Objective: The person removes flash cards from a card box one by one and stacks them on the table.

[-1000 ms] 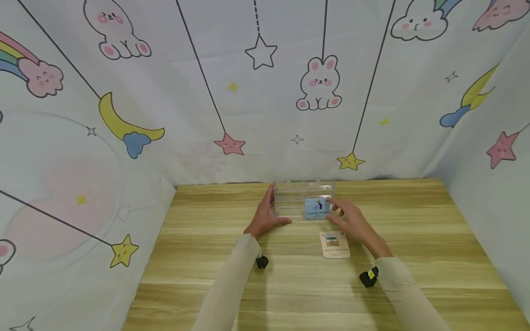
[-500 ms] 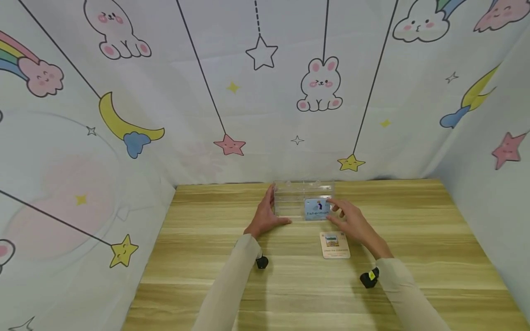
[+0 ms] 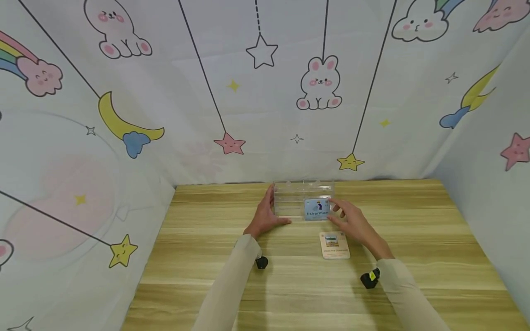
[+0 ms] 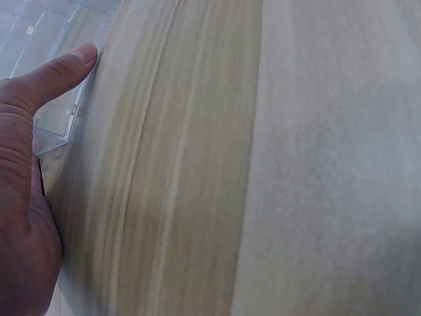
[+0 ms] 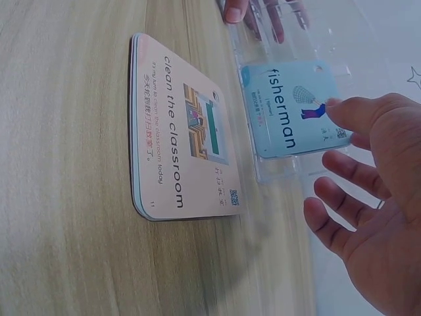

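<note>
A clear plastic box [image 3: 288, 197] with compartments stands at the table's back edge. My left hand [image 3: 263, 217] grips its left side, with the thumb along the front edge; in the left wrist view that thumb lies over the box's rim [image 4: 52, 139]. A blue "fisherman" card [image 3: 316, 209] sits in the lower right compartment. My right hand [image 3: 355, 225] is at the card's right side, fingers loosely bent and spread; in the right wrist view one fingertip [image 5: 342, 113] overlaps the card's picture [image 5: 289, 108], contact uncertain.
A small stack of cards topped by a pink "clean the classroom" card [image 5: 187, 141] lies on the wooden table [image 3: 198, 239], just in front of the box's right half and near my right wrist. A patterned cloth wall [image 3: 265, 105] rises directly behind the box.
My right hand's fingertips have shifted very slightly to the right along the blue card's edge. My left hand, the box and the pink card have stayed in place.
</note>
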`<state>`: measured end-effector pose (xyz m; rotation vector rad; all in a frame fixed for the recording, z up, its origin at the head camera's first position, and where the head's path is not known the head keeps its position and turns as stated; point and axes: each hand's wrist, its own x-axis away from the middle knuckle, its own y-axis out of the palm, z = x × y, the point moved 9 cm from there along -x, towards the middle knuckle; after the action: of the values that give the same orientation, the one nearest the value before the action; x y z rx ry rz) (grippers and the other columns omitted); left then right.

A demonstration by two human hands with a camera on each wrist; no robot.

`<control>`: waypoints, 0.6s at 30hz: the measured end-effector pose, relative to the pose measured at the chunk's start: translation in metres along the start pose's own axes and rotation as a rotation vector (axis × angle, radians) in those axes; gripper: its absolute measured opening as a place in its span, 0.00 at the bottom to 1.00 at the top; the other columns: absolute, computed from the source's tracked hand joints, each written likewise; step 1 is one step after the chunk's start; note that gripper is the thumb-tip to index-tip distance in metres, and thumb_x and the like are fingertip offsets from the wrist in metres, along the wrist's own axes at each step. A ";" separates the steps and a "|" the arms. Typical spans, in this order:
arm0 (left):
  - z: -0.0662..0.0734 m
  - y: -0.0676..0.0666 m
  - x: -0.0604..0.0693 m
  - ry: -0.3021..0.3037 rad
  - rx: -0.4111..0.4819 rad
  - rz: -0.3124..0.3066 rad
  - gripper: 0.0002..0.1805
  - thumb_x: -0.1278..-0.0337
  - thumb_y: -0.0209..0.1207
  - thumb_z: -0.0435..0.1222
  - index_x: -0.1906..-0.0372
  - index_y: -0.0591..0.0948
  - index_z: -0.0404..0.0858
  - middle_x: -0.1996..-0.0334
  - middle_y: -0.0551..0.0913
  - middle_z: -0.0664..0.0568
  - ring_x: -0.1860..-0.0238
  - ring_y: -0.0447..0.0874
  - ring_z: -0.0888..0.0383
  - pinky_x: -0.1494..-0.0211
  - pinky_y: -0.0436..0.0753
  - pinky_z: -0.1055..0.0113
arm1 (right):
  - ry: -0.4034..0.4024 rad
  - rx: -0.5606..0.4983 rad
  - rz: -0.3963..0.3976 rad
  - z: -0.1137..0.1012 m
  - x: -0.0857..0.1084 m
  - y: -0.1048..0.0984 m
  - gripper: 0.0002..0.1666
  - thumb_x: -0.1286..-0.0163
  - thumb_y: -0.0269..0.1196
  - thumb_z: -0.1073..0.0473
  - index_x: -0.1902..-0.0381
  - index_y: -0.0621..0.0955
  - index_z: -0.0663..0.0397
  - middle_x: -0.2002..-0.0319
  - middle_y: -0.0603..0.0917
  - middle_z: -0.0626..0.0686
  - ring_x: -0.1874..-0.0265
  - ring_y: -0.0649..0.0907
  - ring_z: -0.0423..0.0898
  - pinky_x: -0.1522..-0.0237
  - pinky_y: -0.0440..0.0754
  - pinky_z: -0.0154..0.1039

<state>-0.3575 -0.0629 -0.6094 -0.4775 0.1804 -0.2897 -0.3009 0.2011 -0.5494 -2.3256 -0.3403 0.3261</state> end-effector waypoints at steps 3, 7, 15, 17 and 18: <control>0.000 0.001 0.000 0.003 -0.001 0.000 0.77 0.61 0.85 0.41 0.14 0.39 0.50 0.16 0.49 0.49 0.19 0.52 0.56 0.21 0.63 0.64 | 0.012 -0.004 -0.006 0.002 0.000 0.001 0.32 0.25 0.67 0.59 0.27 0.73 0.61 0.50 0.82 0.60 0.59 0.79 0.51 0.56 0.82 0.49; -0.001 0.002 0.001 0.001 -0.003 -0.001 0.77 0.61 0.85 0.41 0.15 0.39 0.52 0.16 0.49 0.48 0.19 0.51 0.55 0.21 0.62 0.63 | 0.015 0.001 -0.007 0.003 0.001 0.002 0.32 0.25 0.67 0.58 0.27 0.73 0.60 0.50 0.82 0.59 0.59 0.79 0.50 0.56 0.82 0.49; -0.002 0.001 -0.001 -0.009 -0.009 -0.004 0.77 0.60 0.85 0.41 0.15 0.39 0.50 0.16 0.48 0.52 0.19 0.51 0.59 0.22 0.62 0.67 | -0.001 -0.002 0.010 0.001 0.002 -0.001 0.30 0.25 0.67 0.58 0.29 0.75 0.61 0.46 0.81 0.63 0.59 0.78 0.51 0.56 0.81 0.51; -0.001 0.001 0.000 -0.009 -0.011 -0.001 0.77 0.60 0.85 0.41 0.15 0.39 0.51 0.16 0.48 0.52 0.19 0.51 0.59 0.22 0.62 0.67 | 0.003 -0.011 0.018 0.002 0.002 -0.001 0.30 0.25 0.67 0.57 0.30 0.75 0.61 0.43 0.80 0.64 0.58 0.78 0.51 0.56 0.81 0.51; -0.001 0.001 0.000 -0.005 -0.015 0.001 0.77 0.61 0.85 0.41 0.15 0.39 0.51 0.16 0.48 0.51 0.19 0.52 0.58 0.22 0.63 0.66 | 0.004 -0.016 0.023 0.002 0.002 -0.001 0.30 0.25 0.67 0.57 0.30 0.75 0.61 0.42 0.80 0.64 0.58 0.78 0.51 0.56 0.80 0.51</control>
<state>-0.3580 -0.0627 -0.6104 -0.4925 0.1778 -0.2860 -0.3000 0.2040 -0.5501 -2.3474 -0.3158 0.3306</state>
